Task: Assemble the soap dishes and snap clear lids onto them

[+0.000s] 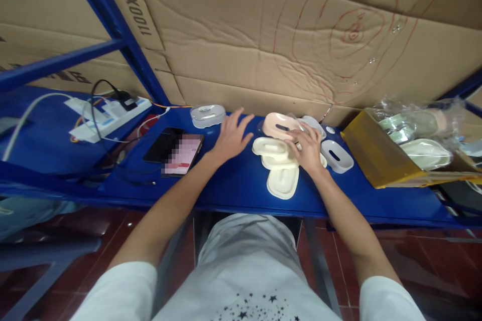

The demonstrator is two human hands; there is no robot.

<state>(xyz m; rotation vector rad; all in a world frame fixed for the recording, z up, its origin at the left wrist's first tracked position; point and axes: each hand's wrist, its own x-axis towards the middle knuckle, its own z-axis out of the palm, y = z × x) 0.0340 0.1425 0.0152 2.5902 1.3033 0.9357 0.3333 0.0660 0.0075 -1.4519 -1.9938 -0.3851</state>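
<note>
My left hand point(232, 136) hovers above the blue table with its fingers spread and nothing in it. To its left sits a clear-lidded oval case point(208, 116). My right hand point(307, 149) is bent over a cluster of plastic parts, thumb and fingers curled close together; what they grip is hidden. Against its fingertips lie a pink oval dish point(276, 124) with a dark slot and a cream oval piece point(270, 147). Nearer me rests a cream shallow tray point(283, 183). Right of that hand is a whitish slotted dish point(337, 157), and behind it a pale translucent piece point(314, 125).
An open cardboard box point(367, 153) with plastic-wrapped parts stands at right. At left lie a phone point(184, 154), a black device point(163, 144) and a power strip point(113, 120) with cables. A cardboard wall point(226, 35) and blue frame point(135, 65) bound the back.
</note>
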